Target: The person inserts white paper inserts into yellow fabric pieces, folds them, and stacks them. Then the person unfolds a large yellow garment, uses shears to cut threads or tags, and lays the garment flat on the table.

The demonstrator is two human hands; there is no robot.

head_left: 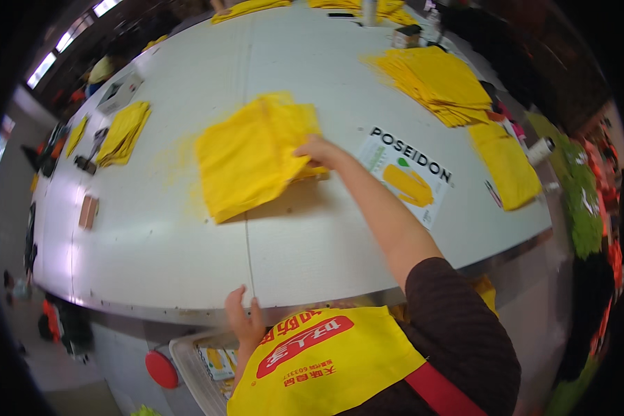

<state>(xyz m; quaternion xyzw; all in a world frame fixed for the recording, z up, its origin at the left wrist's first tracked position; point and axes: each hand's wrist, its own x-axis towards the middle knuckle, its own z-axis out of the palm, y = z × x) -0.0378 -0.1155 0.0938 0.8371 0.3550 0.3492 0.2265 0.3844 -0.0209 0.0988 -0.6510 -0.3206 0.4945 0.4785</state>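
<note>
My right hand (317,152) reaches forward over the white table (312,256), its fingers closed on the right edge of a folded yellow cloth (246,156). The cloth is tilted and smeared by motion, with its near edge above the tabletop and a shadow beneath. What kind of article it is cannot be made out. At the table's front edge my left hand (246,315) is raised with thumb and fingers apart, holding nothing. To the right of the cloth lies a white printed sheet (405,177) with a picture of a yellow item.
Stacks of folded yellow cloth (437,80) lie at the back right, with another yellow piece (506,166) by the right edge. More yellow cloth (123,132) and a small brown box (89,212) are at the left. A pale bin (186,353) with printed packets stands below the front edge.
</note>
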